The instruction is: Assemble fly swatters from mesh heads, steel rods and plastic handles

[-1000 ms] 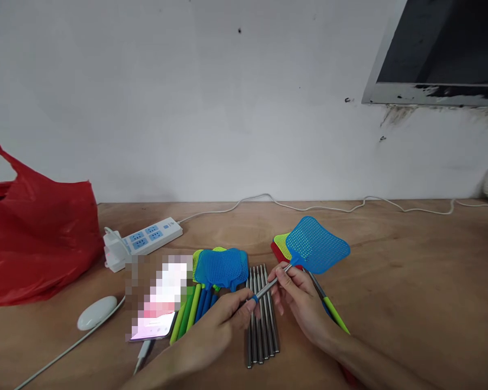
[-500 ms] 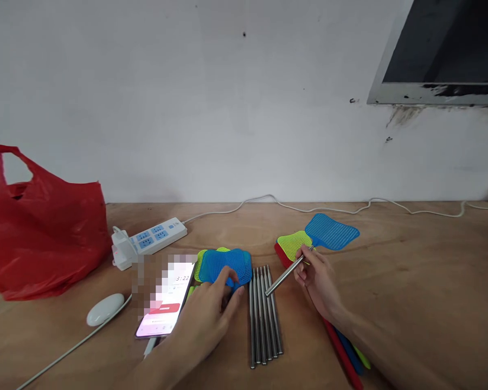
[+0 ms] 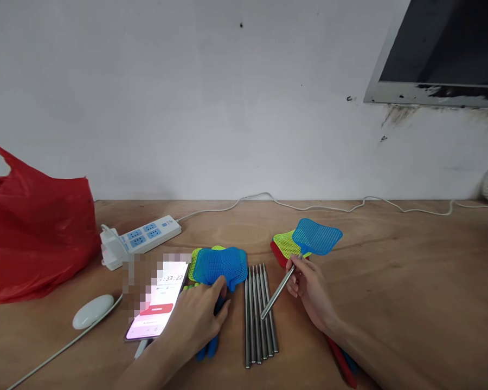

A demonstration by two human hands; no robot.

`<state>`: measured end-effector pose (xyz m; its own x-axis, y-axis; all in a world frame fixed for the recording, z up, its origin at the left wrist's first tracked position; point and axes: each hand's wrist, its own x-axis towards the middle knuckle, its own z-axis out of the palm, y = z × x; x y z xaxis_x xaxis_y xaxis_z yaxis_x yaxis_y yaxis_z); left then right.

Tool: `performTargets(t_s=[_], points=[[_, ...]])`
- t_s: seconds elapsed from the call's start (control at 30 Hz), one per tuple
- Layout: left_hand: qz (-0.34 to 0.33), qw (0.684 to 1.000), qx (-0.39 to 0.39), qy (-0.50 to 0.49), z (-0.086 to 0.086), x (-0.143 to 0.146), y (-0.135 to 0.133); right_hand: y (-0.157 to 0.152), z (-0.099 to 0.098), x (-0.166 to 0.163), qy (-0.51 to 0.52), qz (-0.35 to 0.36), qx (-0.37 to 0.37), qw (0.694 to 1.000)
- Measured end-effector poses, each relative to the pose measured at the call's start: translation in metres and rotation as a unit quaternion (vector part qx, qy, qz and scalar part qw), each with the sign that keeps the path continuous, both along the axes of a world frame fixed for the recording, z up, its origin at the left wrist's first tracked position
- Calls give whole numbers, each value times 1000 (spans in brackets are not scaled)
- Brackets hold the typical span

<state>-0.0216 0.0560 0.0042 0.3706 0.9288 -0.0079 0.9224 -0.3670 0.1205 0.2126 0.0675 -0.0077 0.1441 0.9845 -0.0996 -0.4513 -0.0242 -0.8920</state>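
Note:
My right hand [image 3: 311, 290] pinches a fly swatter with a blue mesh head [image 3: 319, 236] and a steel rod [image 3: 278, 295]. It holds the swatter tilted above a yellow-green swatter head [image 3: 285, 244] and a red one [image 3: 277, 254]. My left hand [image 3: 197, 314] rests over the handles of a left-hand pile, thumb and index finger apart beside a blue handle [image 3: 212, 346]; its other fingers are partly hidden. Blue mesh heads [image 3: 220, 265] top that pile, with yellow-green ones beneath. Between my hands several steel rods [image 3: 257, 319] lie side by side.
A lit phone [image 3: 162, 298] lies left of my left hand. Farther left are a white power strip [image 3: 150, 235], a white mouse-shaped object [image 3: 92, 311] and a red plastic bag [image 3: 40, 233]. A white cable [image 3: 309, 207] runs along the wall.
My left hand has moved down and left, off the blue heads toward their handles. The right hand has drawn its blue swatter slightly lower and nearer. The camera view has shifted a little.

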Motion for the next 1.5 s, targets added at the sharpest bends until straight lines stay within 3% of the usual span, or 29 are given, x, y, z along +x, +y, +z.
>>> performTargets(t_s=[0.43,0.63,0.9,1.1,1.3,1.5], points=[[-84,996,10,-4,-4,-6,0,-3,-15,5,34,136,19,990],[-110,993,21,-34,-6,-9,0,-5,-3,6,10,217,4,976],[-45,982,20,-185,2,1,-6,-9,5,2,-16,325,8,945],[-11,944,54,-324,8,-2,-4,-13,5,-1,-24,370,-18,928],[44,909,48,-411,-1,-4,-2,-17,10,-1,-33,435,-44,899],[-25,890,62,-450,-1,-8,2,-23,14,-1,-38,490,-61,869]])
